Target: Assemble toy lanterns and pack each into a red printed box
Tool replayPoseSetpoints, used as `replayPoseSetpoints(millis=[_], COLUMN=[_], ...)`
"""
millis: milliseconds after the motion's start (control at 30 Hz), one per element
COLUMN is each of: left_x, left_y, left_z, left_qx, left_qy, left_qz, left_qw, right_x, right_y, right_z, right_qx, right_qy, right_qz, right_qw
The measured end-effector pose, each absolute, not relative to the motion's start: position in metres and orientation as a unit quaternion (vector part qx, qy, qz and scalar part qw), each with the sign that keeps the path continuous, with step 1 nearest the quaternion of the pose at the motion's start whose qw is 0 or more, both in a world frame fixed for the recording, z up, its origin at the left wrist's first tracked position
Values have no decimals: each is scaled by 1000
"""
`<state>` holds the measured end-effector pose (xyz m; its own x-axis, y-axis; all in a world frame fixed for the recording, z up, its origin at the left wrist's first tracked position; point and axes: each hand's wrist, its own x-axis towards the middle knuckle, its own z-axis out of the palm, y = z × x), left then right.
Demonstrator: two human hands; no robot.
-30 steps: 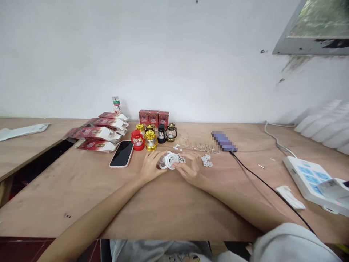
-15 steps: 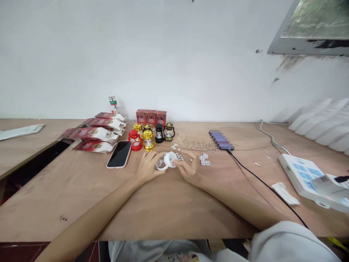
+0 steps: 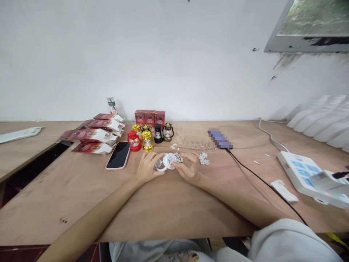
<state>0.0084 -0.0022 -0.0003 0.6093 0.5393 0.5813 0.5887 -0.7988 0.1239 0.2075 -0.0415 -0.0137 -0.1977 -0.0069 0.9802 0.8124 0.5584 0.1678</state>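
Observation:
My left hand (image 3: pixel 148 167) is closed around a white miniature lantern (image 3: pixel 169 160). The lantern lies on its side, its clear globe toward my left palm and its round white base facing right. At the base, the fingertips of my right hand (image 3: pixel 189 169) are drawn together at the rim; whatever they may pinch is too small to make out. Just beyond lie several button batteries (image 3: pixel 179 157), partly hidden by my right fingers. To their right is a small pile of white plastic pieces (image 3: pixel 204 158), and a few more white bits (image 3: pixel 173 146) lie behind.
Finished-looking lanterns in red (image 3: pixel 134 141), gold (image 3: pixel 147 141), black (image 3: pixel 158 133) and bronze (image 3: pixel 168 132) stand behind my hands, before red boxes (image 3: pixel 149 118). Flattened cartons (image 3: pixel 91 135) and a phone (image 3: pixel 118 155) lie left. Thin wire pieces (image 3: pixel 197 145), a cabled phone (image 3: pixel 220 139) and a power strip (image 3: pixel 301 171) are right.
The view has shifted slightly. Both hands keep nearly the same place on the lantern, and its base opening is turned a little more into view.

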Motion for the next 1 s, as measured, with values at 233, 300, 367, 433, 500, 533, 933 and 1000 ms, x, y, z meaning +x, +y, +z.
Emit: replayPoseSetpoints(millis=[233, 300, 367, 433, 500, 533, 933, 1000], left_x=[8, 8, 7, 7, 7, 7, 6, 5], left_y=[-2, -2, -3, -3, -3, -2, 0, -1], left_z=[-1, -1, 0, 0, -1, -1, -2, -2], left_qx=[-897, -898, -899, -900, -899, -899, -890, -885], left_qy=[-305, -301, -299, -296, -295, -295, -280, -273], left_qz=[-315, -315, -315, -316, -317, -318, -350, -367], left_qw=[50, 52, 53, 54, 57, 59, 78, 86], right_x=[208, 208, 207, 207, 207, 207, 213, 214], right_y=[-41, -42, -43, -43, -44, -44, -44, -44], right_z=[-18, -16, -14, -13, -12, -12, -14, -15], right_qx=[-281, -277, -274, -273, -277, -279, -313, -315], right_qy=[-697, -693, -687, -684, -683, -684, -715, -731], right_qz=[-353, -365, -378, -387, -391, -392, -342, -326], right_qw=[557, 557, 557, 554, 551, 549, 524, 510])
